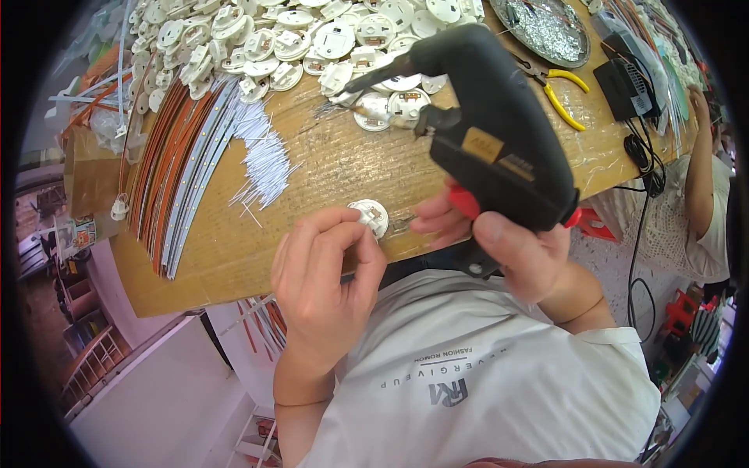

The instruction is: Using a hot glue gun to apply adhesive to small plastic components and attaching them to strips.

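A black soldering gun with a red trigger is gripped by my right hand. Its narrow front end reaches up and left over the loose white parts. My left hand is curled at the table's front edge, thumb and fingertips closed at a small white round plastic housing that lies on the wood. Part of that housing is hidden behind the fingers. White cut wires form a loose bundle beyond my left hand. Beside them lie long orange and white LED strips.
White round housings are heaped along the far side of the table. Yellow-handled pliers, a metal tray of silvery bits and a black power adapter with its cable lie at the right. Another person is at the far right.
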Motion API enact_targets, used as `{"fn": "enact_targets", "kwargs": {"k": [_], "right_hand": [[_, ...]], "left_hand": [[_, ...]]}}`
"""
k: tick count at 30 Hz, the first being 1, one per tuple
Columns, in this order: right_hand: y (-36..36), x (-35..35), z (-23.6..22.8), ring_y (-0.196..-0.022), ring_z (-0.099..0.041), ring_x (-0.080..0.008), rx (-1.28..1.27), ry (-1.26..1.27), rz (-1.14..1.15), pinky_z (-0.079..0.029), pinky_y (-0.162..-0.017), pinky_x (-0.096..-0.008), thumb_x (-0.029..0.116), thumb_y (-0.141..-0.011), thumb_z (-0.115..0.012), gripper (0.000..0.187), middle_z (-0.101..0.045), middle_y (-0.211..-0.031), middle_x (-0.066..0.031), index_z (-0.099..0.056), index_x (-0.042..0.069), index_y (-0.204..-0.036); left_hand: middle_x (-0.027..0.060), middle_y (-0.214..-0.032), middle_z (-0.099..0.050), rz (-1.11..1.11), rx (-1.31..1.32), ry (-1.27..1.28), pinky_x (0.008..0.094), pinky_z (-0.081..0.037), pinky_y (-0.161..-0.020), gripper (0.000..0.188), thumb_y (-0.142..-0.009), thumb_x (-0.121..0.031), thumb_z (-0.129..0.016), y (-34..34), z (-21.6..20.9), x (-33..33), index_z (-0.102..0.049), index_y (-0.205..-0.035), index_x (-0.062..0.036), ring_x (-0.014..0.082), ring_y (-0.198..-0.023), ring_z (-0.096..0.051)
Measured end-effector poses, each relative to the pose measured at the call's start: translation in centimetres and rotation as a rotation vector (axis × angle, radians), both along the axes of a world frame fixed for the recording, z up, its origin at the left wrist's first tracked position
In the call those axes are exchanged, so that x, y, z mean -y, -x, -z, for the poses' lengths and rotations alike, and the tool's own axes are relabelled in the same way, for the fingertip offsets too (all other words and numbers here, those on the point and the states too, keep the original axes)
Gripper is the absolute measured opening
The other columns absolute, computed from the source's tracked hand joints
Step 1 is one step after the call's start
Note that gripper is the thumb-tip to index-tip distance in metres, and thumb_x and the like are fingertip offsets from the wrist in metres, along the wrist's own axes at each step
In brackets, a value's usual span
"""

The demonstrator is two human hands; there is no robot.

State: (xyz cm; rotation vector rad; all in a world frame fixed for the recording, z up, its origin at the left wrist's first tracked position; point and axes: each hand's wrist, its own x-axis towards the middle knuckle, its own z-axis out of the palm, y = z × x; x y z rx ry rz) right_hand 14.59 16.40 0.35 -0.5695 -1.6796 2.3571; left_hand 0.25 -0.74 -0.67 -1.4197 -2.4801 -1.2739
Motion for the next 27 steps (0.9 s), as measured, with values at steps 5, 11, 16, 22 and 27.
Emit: {"fn": "enact_targets", "kwargs": {"k": [5,11,16,22,27], "right_hand": [[-0.5,-0.6,0.2,-0.108,-0.073,-0.0323,0.067,0.067,0.075,-0.059,-0.094,-0.0403,0.020,-0.102,-0.053,0.048,-0.072,-0.116,-0.0237,-0.050,-0.007,-0.142],[-0.4,-0.5,0.6,-0.094,-0.070,-0.0135,-0.014,0.109,0.141,-0.057,-0.080,-0.0291,0.004,-0.100,-0.062,0.022,-0.074,-0.102,-0.0090,-0.065,-0.003,-0.121],[-0.3,-0.3,1.4,-0.092,-0.071,-0.0146,-0.088,0.051,0.140,-0.058,-0.080,-0.0296,0.000,-0.097,-0.065,0.024,-0.075,-0.100,-0.0096,-0.066,-0.004,-0.120],[-0.4,0.2,3.9,-0.077,-0.073,-0.0174,-0.230,-0.325,0.184,-0.058,-0.070,-0.0295,-0.004,-0.089,-0.072,0.023,-0.075,-0.093,-0.0114,-0.070,-0.006,-0.111],[0.1,-0.1,4.0,-0.074,-0.072,-0.0176,-0.277,-0.354,0.187,-0.056,-0.065,-0.0292,-0.004,-0.086,-0.073,0.021,-0.075,-0.092,-0.0111,-0.071,-0.005,-0.107]], "left_hand": [[0.0139,-0.098,-0.070,-0.049,-0.045,0.055,0.0294,-0.057,-0.067,0.013,-0.084,0.011,-0.074,-0.4,-0.3,-0.5,-0.068,-0.092,0.0036,0.0192,-0.078,-0.069],[0.0138,-0.097,-0.070,-0.066,-0.060,0.077,0.0290,-0.057,-0.065,0.013,-0.083,0.012,-0.074,-0.7,-0.4,-0.9,-0.068,-0.091,0.0042,0.0199,-0.076,-0.068],[0.0091,-0.094,-0.071,-0.093,-0.134,0.071,0.0336,-0.044,-0.064,0.024,-0.072,0.010,-0.078,-0.8,-0.2,-1.0,-0.067,-0.090,-0.0023,0.0241,-0.071,-0.062],[0.0095,-0.096,-0.071,-0.095,-0.153,0.115,0.0345,-0.044,-0.065,0.024,-0.073,0.010,-0.078,-1.0,-0.4,-0.9,-0.068,-0.091,-0.0023,0.0239,-0.072,-0.064],[0.0097,-0.098,-0.071,-0.068,-0.184,0.161,0.0353,-0.044,-0.069,0.025,-0.074,0.009,-0.077,-1.2,-1.0,-1.1,-0.068,-0.093,-0.0021,0.0237,-0.073,-0.065]]}}
